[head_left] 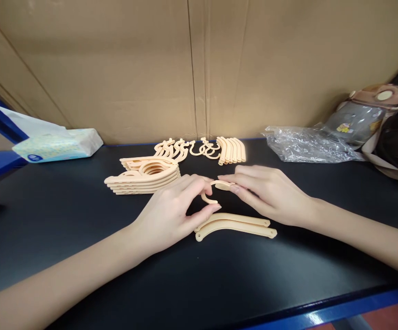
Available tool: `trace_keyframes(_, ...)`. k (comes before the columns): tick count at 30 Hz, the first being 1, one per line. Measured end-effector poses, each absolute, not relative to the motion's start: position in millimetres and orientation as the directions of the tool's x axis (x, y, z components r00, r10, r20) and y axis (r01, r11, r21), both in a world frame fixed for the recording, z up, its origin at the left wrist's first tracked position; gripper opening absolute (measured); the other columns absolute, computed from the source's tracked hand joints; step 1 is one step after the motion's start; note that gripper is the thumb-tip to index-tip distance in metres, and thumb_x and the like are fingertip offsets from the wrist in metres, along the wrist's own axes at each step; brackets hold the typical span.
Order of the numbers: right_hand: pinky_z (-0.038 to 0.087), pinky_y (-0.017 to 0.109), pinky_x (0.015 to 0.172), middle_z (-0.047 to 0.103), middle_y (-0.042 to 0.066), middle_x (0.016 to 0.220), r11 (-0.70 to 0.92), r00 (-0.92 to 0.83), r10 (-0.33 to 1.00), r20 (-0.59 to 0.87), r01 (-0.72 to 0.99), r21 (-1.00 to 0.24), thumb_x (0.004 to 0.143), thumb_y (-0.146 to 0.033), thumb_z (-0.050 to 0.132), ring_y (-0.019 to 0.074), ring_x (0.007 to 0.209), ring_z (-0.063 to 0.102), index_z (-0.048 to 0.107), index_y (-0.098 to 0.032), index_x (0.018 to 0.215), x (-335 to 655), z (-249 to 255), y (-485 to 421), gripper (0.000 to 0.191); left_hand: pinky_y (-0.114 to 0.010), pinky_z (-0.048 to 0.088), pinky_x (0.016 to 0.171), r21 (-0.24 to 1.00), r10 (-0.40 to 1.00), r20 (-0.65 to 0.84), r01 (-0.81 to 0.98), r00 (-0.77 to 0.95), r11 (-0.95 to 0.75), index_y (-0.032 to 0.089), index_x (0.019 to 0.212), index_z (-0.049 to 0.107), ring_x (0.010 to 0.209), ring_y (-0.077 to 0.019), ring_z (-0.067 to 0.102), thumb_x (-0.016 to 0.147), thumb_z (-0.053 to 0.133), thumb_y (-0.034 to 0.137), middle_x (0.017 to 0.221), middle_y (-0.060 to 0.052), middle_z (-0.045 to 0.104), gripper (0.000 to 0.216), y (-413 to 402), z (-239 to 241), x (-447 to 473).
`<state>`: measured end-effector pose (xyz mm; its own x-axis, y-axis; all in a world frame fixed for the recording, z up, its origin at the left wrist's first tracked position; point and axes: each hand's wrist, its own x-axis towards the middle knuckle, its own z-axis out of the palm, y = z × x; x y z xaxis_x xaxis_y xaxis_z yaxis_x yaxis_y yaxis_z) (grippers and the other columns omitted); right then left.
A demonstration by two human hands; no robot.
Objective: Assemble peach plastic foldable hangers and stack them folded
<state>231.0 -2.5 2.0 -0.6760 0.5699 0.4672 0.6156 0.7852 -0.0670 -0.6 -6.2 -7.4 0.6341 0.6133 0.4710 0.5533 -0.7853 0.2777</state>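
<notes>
My left hand (181, 208) pinches a cream plastic hanger hook (208, 199) between thumb and fingers. On the right, the fingertips of my right hand (270, 192) close on a flat rounded cream plastic piece (223, 185) right beside the hook. Fingers partly hide where the two meet, so I cannot tell if they are joined. Just below my hands, two curved hanger arms (236, 226) with holes at their ends lie side by side on the black table (199, 284).
Beyond my left hand is a stack of cream hanger pieces (144, 176). Loose hooks (173, 149) and a row of curved arms (232, 150) lie at the back. A tissue pack (59, 145) stands at left; a clear plastic bag (308, 144) and a bottle (355, 117) are at right.
</notes>
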Motion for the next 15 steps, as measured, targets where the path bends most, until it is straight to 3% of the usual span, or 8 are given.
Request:
trace_keyframes(4, 0.041, 0.025, 0.06, 0.064, 0.001, 0.081, 0.616, -0.531, 0.785, 0.318, 0.618, -0.489, 0.096, -0.037, 0.045, 0.0124, 0.067, 0.055, 0.065, -0.02, 0.116, 229.7, 5.3, -3.7, 0.033, -0.031, 0.05, 0.076, 0.351, 0.655, 0.432, 0.553, 0.62, -0.755, 0.02, 0.11, 0.049, 0.098, -0.018, 0.06, 0.094, 0.052, 0.032, 0.121, -0.007, 0.06, 0.02, -3.8, -12.2, -1.3)
trace_keyframes(7, 0.041, 0.025, 0.058, 0.062, 0.0, 0.075, 0.469, -0.474, 0.855, 0.209, 0.536, -0.702, 0.092, -0.042, 0.051, 0.0123, 0.064, 0.052, 0.066, -0.02, 0.112, 229.3, 6.1, -1.6, 0.033, -0.034, 0.051, 0.084, 0.368, 0.641, 0.43, 0.525, 0.635, -0.767, 0.02, 0.114, 0.047, 0.11, -0.0199, 0.058, 0.095, 0.051, 0.028, 0.129, -0.01, 0.056, 0.021, -1.6, -14.7, -0.8)
trace_keyframes(11, 0.046, 0.028, 0.065, 0.06, -0.001, 0.073, 0.31, -0.462, 0.88, 0.113, 0.376, -0.873, 0.084, -0.041, 0.061, 0.0124, 0.067, 0.055, 0.066, -0.017, 0.099, 228.9, 5.9, 2.5, 0.028, -0.035, 0.051, 0.09, 0.35, 0.608, 0.438, 0.498, 0.662, -0.794, 0.019, 0.116, 0.046, 0.117, -0.0193, 0.055, 0.096, 0.048, 0.022, 0.137, -0.011, 0.05, 0.02, -0.9, -15.6, 0.1)
trace_keyframes(15, 0.046, 0.028, 0.068, 0.063, 0.0, 0.076, 0.167, -0.456, 0.89, 0.006, 0.314, -0.935, 0.078, -0.04, 0.068, 0.0118, 0.069, 0.057, 0.063, -0.016, 0.085, 227.3, 7.1, 4.1, 0.026, -0.034, 0.049, 0.095, 0.326, 0.584, 0.465, 0.485, 0.665, -0.811, 0.019, 0.122, 0.045, 0.126, -0.0183, 0.049, 0.096, 0.047, 0.016, 0.141, -0.01, 0.048, 0.026, -1.0, -16.1, 0.0)
